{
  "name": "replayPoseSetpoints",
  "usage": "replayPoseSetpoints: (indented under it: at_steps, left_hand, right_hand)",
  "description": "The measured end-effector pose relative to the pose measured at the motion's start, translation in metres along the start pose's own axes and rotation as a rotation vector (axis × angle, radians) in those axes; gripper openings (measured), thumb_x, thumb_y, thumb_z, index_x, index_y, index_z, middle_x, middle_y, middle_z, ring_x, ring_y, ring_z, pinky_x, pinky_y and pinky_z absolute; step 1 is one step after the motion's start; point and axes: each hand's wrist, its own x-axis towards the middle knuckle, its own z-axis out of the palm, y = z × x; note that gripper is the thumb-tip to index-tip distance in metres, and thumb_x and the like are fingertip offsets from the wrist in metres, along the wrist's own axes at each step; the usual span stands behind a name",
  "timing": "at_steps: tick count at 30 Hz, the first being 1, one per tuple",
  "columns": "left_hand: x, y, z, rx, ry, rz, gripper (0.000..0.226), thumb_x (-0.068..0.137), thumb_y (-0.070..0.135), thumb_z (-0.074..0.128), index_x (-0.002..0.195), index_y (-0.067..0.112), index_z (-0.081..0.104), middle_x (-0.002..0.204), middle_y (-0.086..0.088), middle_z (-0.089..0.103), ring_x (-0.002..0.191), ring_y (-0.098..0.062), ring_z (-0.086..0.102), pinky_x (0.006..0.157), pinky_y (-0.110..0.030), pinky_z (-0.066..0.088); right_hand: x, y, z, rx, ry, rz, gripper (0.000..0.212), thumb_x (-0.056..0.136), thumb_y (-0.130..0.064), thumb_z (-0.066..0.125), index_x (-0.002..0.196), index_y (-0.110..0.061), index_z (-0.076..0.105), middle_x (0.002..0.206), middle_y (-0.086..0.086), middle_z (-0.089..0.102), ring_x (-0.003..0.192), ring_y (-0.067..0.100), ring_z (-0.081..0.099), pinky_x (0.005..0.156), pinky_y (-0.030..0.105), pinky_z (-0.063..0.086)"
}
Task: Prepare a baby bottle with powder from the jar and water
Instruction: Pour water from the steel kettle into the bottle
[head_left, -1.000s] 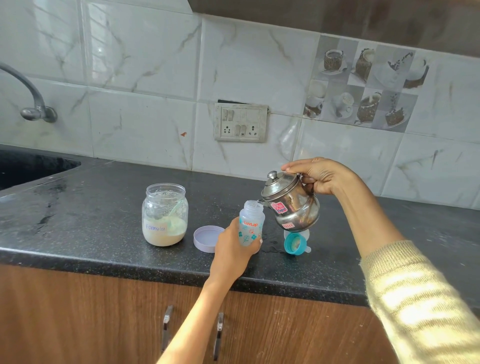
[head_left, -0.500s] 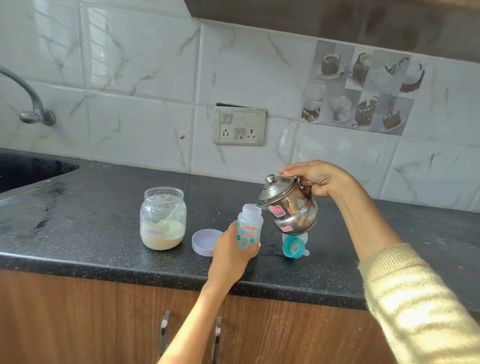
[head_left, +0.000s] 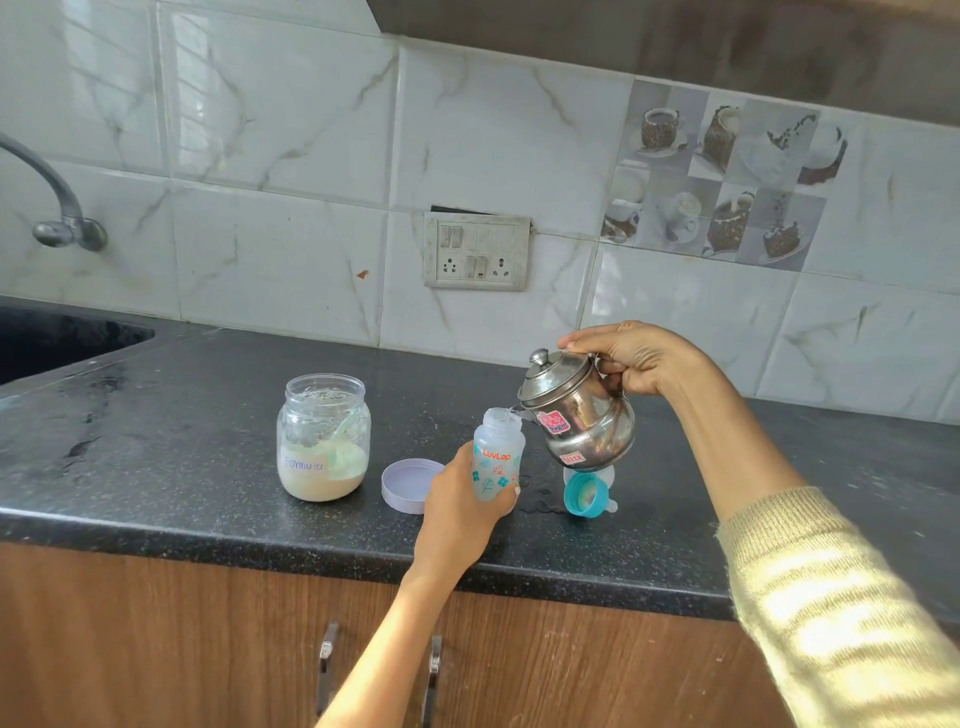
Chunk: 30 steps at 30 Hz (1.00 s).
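Note:
A small clear baby bottle (head_left: 497, 457) with a flower print stands open on the black counter (head_left: 208, 457). My left hand (head_left: 457, 506) grips its lower part. My right hand (head_left: 636, 358) grips the handle of a steel kettle (head_left: 576, 415), tilted with its spout over the bottle's mouth. The open formula jar (head_left: 323, 437) stands to the left, holding powder and a pale scoop. Its lilac lid (head_left: 410, 486) lies upturned between jar and bottle. The bottle's teal ring with the nipple (head_left: 586, 496) lies on its side below the kettle.
A sink (head_left: 57, 340) and tap (head_left: 57, 208) are at the far left. A switch board (head_left: 477, 252) sits on the tiled wall behind. Water drops lie on the counter by the bottle. Cabinet doors with handles (head_left: 327, 665) are below the counter edge.
The view has shifted slightly. The kettle stays tilted over the bottle's mouth and both hands keep their hold.

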Motion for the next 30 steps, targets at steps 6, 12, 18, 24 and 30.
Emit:
replayPoseSetpoints:
  at_steps: [6, 12, 18, 24, 30]
  left_hand:
    - [-0.0002, -0.0002, 0.0003, 0.011, 0.009, -0.001, 0.056, 0.081, 0.024, 0.069, 0.130, 0.018, 0.043, 0.128, 0.004, 0.056, 0.121, -0.017, 0.051, 0.092, -0.028, 0.045]
    - [0.0015, -0.0025, 0.0010, 0.004, 0.018, 0.004, 0.054, 0.080, 0.026, 0.071, 0.127, 0.019, 0.045, 0.124, 0.004, 0.058, 0.116, -0.015, 0.053, 0.089, -0.029, 0.048]
    - [0.0021, -0.0023, 0.0013, 0.021, 0.016, 0.005, 0.060, 0.080, 0.027, 0.070, 0.132, 0.019, 0.042, 0.129, 0.003, 0.056, 0.120, -0.016, 0.051, 0.095, -0.033, 0.048]
    - [0.0022, -0.0024, 0.0018, 0.028, 0.014, -0.002, 0.062, 0.080, 0.027, 0.070, 0.134, 0.019, 0.040, 0.131, 0.002, 0.055, 0.122, -0.016, 0.050, 0.095, -0.033, 0.048]
    - [0.0015, -0.0011, 0.0012, 0.035, 0.015, -0.003, 0.060, 0.081, 0.026, 0.069, 0.133, 0.018, 0.040, 0.131, 0.002, 0.055, 0.122, -0.016, 0.050, 0.093, -0.030, 0.046]
  right_hand:
    - [-0.0003, -0.0010, -0.0007, -0.008, -0.002, 0.005, 0.010, 0.085, -0.003, 0.063, 0.083, -0.010, 0.068, 0.044, -0.004, 0.050, 0.035, 0.004, 0.023, 0.046, 0.018, 0.034]
    - [0.0004, -0.0001, -0.0017, -0.004, 0.008, 0.003, 0.010, 0.084, -0.002, 0.063, 0.081, -0.010, 0.069, 0.051, -0.002, 0.052, 0.036, 0.004, 0.022, 0.043, 0.016, 0.035]
    - [0.0002, 0.0012, -0.0016, 0.030, -0.001, 0.009, 0.009, 0.085, -0.002, 0.063, 0.082, -0.008, 0.068, 0.045, -0.004, 0.053, 0.030, 0.004, 0.023, 0.037, 0.011, 0.036]
    - [0.0009, -0.0008, 0.0001, -0.001, 0.001, 0.008, 0.009, 0.084, -0.002, 0.063, 0.083, -0.009, 0.068, 0.057, -0.001, 0.051, 0.047, 0.007, 0.022, 0.039, 0.013, 0.037]
    - [0.0031, -0.0027, 0.0011, -0.018, -0.018, 0.005, 0.009, 0.084, -0.003, 0.064, 0.083, -0.010, 0.069, 0.066, 0.003, 0.050, 0.050, 0.007, 0.024, 0.040, 0.013, 0.037]
